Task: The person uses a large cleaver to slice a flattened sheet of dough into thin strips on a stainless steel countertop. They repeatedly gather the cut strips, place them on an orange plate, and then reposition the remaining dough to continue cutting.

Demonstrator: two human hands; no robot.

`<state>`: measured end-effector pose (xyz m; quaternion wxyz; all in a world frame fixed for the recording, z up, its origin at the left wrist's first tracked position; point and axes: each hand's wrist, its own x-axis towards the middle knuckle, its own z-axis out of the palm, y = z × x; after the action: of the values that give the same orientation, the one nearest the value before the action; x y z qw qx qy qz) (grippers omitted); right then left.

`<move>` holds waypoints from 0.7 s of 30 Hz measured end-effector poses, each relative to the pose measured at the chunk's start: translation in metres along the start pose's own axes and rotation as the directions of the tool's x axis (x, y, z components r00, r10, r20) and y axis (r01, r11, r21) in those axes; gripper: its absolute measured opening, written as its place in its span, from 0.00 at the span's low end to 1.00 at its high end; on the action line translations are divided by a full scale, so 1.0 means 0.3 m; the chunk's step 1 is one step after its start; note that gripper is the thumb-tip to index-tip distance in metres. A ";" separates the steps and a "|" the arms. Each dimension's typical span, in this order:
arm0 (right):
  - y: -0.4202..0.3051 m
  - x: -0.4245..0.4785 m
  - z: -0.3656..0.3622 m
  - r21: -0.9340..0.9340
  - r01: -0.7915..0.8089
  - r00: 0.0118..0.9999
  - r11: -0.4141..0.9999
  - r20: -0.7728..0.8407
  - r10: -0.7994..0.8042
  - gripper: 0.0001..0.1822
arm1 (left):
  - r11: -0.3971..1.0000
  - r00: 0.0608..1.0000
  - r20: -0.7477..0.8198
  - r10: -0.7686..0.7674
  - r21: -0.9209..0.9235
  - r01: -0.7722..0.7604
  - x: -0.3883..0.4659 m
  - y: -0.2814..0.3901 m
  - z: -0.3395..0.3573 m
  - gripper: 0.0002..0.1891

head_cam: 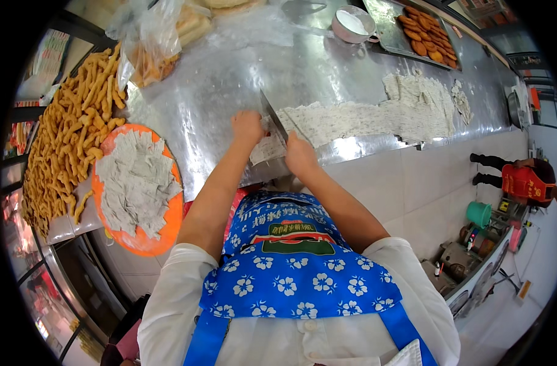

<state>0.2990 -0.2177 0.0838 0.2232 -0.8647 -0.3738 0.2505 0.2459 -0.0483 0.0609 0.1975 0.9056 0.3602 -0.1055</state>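
My right hand [300, 153] grips the handle of a large knife [273, 114], whose blade points away and slightly left. The blade lies across the near-left end of a long flat sheet of pale, dark-flecked dough [342, 121], which stretches right along the metal counter. My left hand [248, 126] rests at the dough's left end, left of the blade, its fingers curled; whether it pinches the dough cannot be told. An orange round tray [175, 217] at the left holds a heap of flat cut pieces of similar dough [134, 183].
Fried dough twists [72, 137] are piled at the left, beside plastic bags [145, 41]. Beyond the dough stand a bowl of white powder [351, 23] and a metal tray [388, 27] of brown fried cakes. A person in a red apron [527, 183] stands at the right, near a green bucket [478, 214].
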 end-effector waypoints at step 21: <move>0.197 -0.238 -0.159 0.105 -0.068 0.985 0.992 -0.150 0.083 0.10 | 0.662 0.700 0.354 0.620 -0.714 -0.226 -0.126 0.152 -0.224 0.19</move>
<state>0.3167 -0.3180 0.1058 0.2844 -0.8828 -0.3096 0.2096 0.2538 -0.0725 0.1469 0.6021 0.7716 0.0632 -0.1951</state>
